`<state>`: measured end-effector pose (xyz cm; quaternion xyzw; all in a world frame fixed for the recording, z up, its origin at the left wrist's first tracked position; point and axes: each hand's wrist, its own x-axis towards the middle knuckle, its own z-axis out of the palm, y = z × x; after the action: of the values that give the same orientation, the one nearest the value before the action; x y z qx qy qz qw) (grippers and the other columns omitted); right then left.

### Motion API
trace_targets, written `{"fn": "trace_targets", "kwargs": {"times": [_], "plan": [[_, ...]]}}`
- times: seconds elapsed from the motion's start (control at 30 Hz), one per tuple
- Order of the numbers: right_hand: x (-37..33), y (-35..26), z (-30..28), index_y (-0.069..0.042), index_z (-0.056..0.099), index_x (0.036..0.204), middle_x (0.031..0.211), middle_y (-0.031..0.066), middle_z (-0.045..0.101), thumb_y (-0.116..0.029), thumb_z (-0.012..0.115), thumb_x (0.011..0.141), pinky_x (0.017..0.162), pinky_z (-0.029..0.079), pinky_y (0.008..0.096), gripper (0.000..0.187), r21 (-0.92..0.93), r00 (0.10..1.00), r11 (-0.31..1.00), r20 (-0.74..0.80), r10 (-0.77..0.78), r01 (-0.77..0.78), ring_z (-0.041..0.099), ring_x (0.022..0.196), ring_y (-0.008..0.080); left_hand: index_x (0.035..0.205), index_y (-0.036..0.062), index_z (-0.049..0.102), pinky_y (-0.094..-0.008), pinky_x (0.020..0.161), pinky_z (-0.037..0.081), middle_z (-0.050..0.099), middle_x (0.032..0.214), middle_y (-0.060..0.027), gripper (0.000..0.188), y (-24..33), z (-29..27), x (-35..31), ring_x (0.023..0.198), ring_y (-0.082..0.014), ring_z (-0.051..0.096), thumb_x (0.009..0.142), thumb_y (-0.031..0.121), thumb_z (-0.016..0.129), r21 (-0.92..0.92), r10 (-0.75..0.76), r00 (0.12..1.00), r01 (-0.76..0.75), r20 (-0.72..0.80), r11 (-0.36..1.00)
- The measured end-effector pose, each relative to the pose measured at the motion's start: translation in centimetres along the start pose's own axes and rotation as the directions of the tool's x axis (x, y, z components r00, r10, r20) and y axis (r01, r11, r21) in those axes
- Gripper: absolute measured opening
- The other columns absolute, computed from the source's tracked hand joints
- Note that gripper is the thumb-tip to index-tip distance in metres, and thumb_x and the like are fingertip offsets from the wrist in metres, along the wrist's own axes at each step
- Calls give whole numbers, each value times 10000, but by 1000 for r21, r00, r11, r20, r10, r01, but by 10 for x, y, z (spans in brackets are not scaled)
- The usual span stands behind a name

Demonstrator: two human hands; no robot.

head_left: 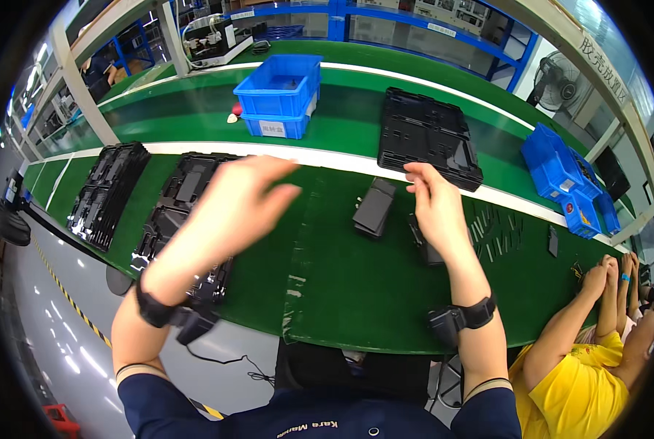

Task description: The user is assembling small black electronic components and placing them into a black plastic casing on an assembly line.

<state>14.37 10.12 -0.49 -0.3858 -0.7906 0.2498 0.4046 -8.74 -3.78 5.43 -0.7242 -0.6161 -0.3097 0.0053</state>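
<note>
My left hand (250, 197) is raised over the stack of black plastic trays (167, 219) at the left of the green table. Its fingers and thumb are apart, slightly blurred, and nothing shows in them. My right hand (438, 208) hovers right of a small pile of flat black rectangular pieces (375, 208). Its fingers are loosely bent, with a gap between them and no object visible. Beneath that hand, a dark part (431, 252) lies half hidden on the table. Several thin metallic strips (490, 238) are spread to its right.
Another stack of black trays (106, 194) sits farther left. Beyond the white edge strip are two stacked blue bins (279, 95) and a black tray (429, 132). More blue bins (554, 164) stand at right, near a co-worker's hands (601, 274) and yellow sleeve (572, 388).
</note>
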Motion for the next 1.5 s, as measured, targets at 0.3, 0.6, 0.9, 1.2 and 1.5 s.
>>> {"fn": "trace_targets", "kwargs": {"times": [0.3, 0.6, 0.9, 1.2, 1.5], "plan": [[-5, 0, 4, -19, 552, 973, 868, 142, 643, 13, 437, 860, 686, 495, 321, 164, 151, 985, 987, -166, -37, 63, 641, 769, 235, 957, -7, 603, -398, 638, 506, 609, 766, -171, 465, 40, 116, 50, 699, -312, 627, 679, 348, 714, 296, -124, 988, 92, 91, 951], [-2, 6, 1, -56, 566, 939, 849, 106, 646, -31, 468, 856, 687, 490, 353, 131, 119, 987, 993, -163, 4, 16, 635, 805, 276, 841, 22, 665, -374, 621, 510, 625, 683, -144, 394, 39, 120, 64, 652, -286, 631, 635, 358, 676, 303, -194, 978, 164, 70, 939], [-16, 7, 24, 34, 577, 1026, 1097, 156, 566, -345, 658, 766, 862, 440, 399, 467, -324, 961, 907, 24, -276, 268, 527, 1038, 328, 1026, -27, 636, -297, 505, 429, 544, 547, -72, 512, 1, 19, 47, 494, -154, 543, 637, 299, 704, 195, -282, 959, 283, -36, 939], [-1, 2, 21, 24, 636, 981, 1055, 168, 599, -399, 749, 643, 887, 428, 375, 554, -285, 974, 957, 228, 11, 56, 530, 1048, 295, 964, 38, 678, -328, 688, 515, 640, 724, -117, 514, -93, -81, -100, 722, -254, 643, 558, 354, 703, 489, -648, 747, 624, -147, 609], [9, -3, 27, 6, 625, 885, 969, 144, 599, -264, 819, 547, 847, 428, 372, 475, -178, 957, 982, 269, 108, -61, 540, 986, 288, 1022, 54, 661, -334, 634, 484, 581, 673, -87, 502, -106, -60, -141, 675, -220, 610, 595, 315, 699, 438, -636, 744, 650, -203, 621]]}}
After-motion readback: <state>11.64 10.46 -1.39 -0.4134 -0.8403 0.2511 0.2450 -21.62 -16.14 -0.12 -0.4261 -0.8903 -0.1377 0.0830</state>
